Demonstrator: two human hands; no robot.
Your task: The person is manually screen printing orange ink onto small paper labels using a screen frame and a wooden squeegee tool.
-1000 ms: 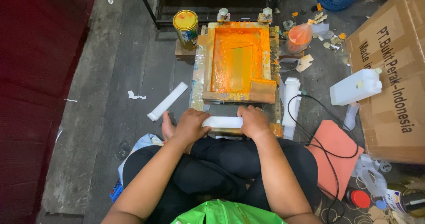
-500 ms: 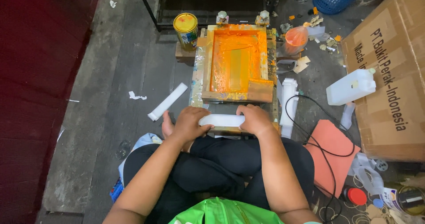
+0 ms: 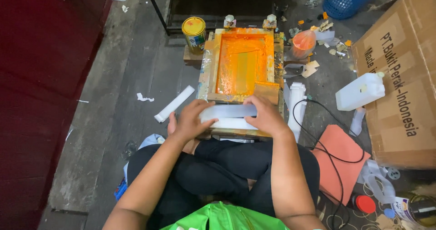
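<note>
White strips (image 3: 228,116) sit at the near edge of the orange-inked screen frame (image 3: 243,64), gripped at either end by your left hand (image 3: 190,121) and right hand (image 3: 265,116), fingers curled onto them. Open floor (image 3: 113,121) lies left; a yellow can (image 3: 194,31) stands beyond.

Left of the left grip (image 3: 188,121) the floor (image 3: 113,121) lies open past a white strip (image 3: 174,103); right of the right grip (image 3: 268,116), a roll (image 3: 297,103), cable (image 3: 318,134) and jug (image 3: 361,91) crowd the way.
</note>
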